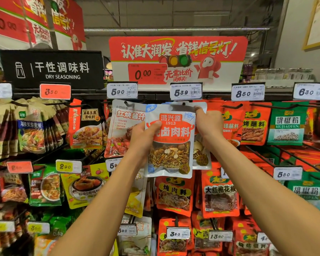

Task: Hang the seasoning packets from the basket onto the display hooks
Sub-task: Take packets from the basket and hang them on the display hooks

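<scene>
I hold a white seasoning packet (171,141) with a red label and a clear window of dried spices up against the top row of the display. My left hand (143,137) grips its left edge, thumb on the front. My right hand (208,122) pinches its upper right corner. The packet's top edge sits at the display hook (183,103) under the 5.39 price tag (186,91). Whether the hole is on the hook I cannot tell. Another packet of the same kind (201,156) hangs just behind it. The basket is out of view.
A white and red sauce packet (123,126) hangs on the hook to the left, partly overlapped. Orange packets (252,126) and green pepper packets (286,124) hang to the right. Lower rows of hooks carry more packets, with price tags sticking out toward me. A red sign (177,58) stands above the shelf.
</scene>
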Available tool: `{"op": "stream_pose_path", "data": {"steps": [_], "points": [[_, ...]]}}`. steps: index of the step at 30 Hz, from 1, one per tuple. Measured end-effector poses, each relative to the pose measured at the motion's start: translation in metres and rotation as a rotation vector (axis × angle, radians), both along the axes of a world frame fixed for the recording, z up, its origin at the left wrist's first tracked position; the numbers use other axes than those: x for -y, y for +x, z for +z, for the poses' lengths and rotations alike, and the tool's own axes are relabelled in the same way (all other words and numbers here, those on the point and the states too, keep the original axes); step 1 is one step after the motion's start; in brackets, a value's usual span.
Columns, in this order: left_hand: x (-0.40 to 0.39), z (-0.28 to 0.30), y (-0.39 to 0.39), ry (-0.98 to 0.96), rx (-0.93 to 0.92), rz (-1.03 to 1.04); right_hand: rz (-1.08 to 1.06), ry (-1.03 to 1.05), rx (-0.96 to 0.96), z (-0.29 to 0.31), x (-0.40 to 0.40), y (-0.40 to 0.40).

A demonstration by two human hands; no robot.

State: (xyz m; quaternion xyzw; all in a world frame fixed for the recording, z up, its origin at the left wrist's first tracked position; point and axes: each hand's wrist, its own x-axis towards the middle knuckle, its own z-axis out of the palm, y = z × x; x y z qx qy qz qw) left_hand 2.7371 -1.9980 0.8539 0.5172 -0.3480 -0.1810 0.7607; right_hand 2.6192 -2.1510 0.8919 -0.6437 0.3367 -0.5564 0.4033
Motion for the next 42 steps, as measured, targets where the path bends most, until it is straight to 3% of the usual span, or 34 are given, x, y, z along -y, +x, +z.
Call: {"op": "stream_pose_path", "data": {"steps": [4,10,13,22,27,31,34,42], "points": [[0.009,0.004,-0.006,0.005,0.009,-0.013,0.162,0.125,-0.013,-0.008,0.007,-0.007],[0.023,0.011,-0.015,0.029,0.036,-0.007,0.338,0.021,0.188,-0.014,0.001,-0.019],[0.028,0.014,-0.02,0.033,0.018,0.0,0.233,-0.119,0.063,-0.007,0.0,-0.017],[0.03,0.018,-0.024,0.079,-0.017,0.022,0.08,-0.115,-0.056,0.005,0.003,-0.01],[0.017,-0.004,-0.012,0.196,0.27,0.281,0.259,-0.029,-0.032,-0.018,-0.001,-0.025],[0.0,-0.034,-0.011,0.265,0.345,0.106,0.375,0.013,-0.106,-0.062,-0.017,-0.049],[-0.005,-0.039,-0.013,0.277,0.321,0.018,0.338,0.011,-0.167,-0.08,-0.023,-0.056],[0.057,-0.002,0.008,0.419,0.174,0.268,0.22,0.166,-0.176,-0.051,0.03,0.006]]}}
